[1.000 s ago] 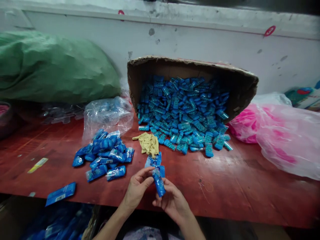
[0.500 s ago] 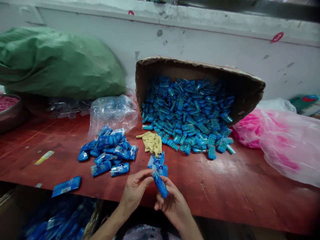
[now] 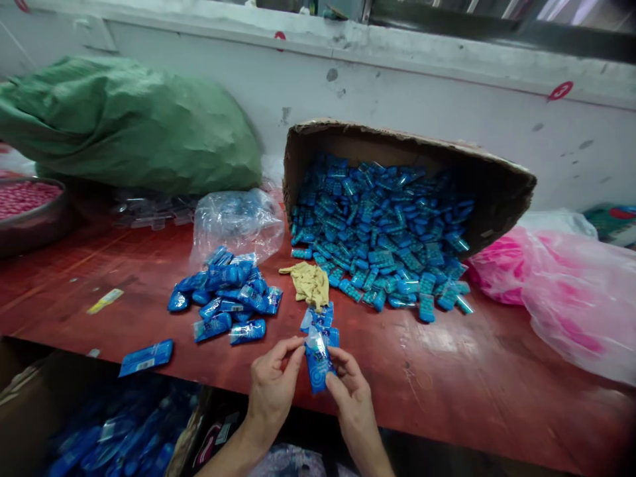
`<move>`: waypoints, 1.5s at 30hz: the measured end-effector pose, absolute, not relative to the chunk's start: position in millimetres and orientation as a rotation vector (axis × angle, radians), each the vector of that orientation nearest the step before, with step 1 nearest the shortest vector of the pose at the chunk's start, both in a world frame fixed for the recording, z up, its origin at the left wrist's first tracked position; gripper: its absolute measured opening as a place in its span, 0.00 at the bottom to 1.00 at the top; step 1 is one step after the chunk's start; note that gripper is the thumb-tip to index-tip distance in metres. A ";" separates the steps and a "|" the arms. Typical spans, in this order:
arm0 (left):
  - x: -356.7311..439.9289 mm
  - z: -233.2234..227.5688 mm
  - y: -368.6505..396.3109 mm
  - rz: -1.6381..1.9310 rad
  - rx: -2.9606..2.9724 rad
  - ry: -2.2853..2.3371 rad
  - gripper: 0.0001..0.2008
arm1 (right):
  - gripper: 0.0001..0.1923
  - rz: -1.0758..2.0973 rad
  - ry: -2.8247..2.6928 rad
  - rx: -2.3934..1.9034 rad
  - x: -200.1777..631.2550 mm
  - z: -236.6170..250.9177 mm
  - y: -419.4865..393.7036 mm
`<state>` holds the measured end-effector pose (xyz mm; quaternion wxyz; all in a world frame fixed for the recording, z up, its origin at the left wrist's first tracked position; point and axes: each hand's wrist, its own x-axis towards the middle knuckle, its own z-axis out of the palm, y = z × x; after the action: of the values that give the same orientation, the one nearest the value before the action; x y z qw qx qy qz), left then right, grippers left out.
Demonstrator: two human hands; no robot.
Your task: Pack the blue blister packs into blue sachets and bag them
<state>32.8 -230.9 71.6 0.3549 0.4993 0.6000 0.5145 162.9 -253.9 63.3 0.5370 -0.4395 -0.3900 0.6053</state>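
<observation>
a blue packet (image 3: 317, 363) is held upright above the near edge of the red table (image 3: 447, 371), pinched at its top by the left hand (image 3: 272, 384) and along its side by the right hand (image 3: 350, 391). fingers of both hands are closed on it. a few more packets (image 3: 318, 319) lie just behind it, with a yellow glove (image 3: 311, 285) and a tipped cardboard box (image 3: 491, 179) of blue items farther back.

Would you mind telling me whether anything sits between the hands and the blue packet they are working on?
Nothing visible does. The left hand and right hand both pinch the blue packet directly, just above the table's near edge. The small stack of packets and yellow glove lie behind it.
</observation>
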 end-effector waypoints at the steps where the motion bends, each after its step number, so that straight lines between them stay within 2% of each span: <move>1: 32.9 71.6 -231.4 1.346 1.320 1.567 0.08 | 0.14 1.380 -0.977 -1.077 162.0 62.9 -255.2; 5: 32.8 73.6 -233.2 1.357 1.358 1.620 0.08 | 0.15 1.251 -1.068 -1.124 156.9 61.1 -259.0; 11: 26.3 74.4 -232.3 1.236 1.466 1.660 0.09 | 0.16 1.274 -1.068 -1.119 155.1 60.7 -258.5; 15: 17.8 76.8 -229.3 1.144 1.646 1.566 0.10 | 0.15 1.445 -0.935 -1.023 156.2 63.6 -253.9; 20: 8.6 78.4 -223.9 1.088 1.749 1.432 0.11 | 0.14 1.842 -0.525 -0.810 151.3 62.5 -246.2; 26: -8.0 62.5 -214.4 1.207 2.209 1.603 0.10 | 0.15 2.052 -0.287 -0.705 139.6 57.9 -241.7; 31: -46.6 61.5 -195.0 1.259 2.399 1.894 0.10 | 0.15 2.093 -0.432 -0.734 124.2 62.2 -218.6; 34: -79.6 66.9 -170.2 1.321 2.349 2.022 0.08 | 0.15 1.904 -0.655 -0.829 105.4 55.9 -181.1; 39: -133.2 66.5 -107.0 1.087 2.280 2.123 0.15 | 0.15 1.219 -1.349 -1.102 68.6 29.6 -122.7; 42: -151.0 58.0 -81.0 0.927 2.270 2.097 0.17 | 0.23 0.773 -1.702 -1.287 51.4 17.8 -117.0; 45: -153.9 48.7 -80.0 0.816 2.268 2.073 0.18 | 0.31 0.539 -1.937 -1.331 38.1 13.5 -126.7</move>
<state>-153.9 -80.0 48.7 -0.0186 0.7133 0.6519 0.2566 38.1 -126.7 13.5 0.3573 -0.5155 -0.7503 0.2088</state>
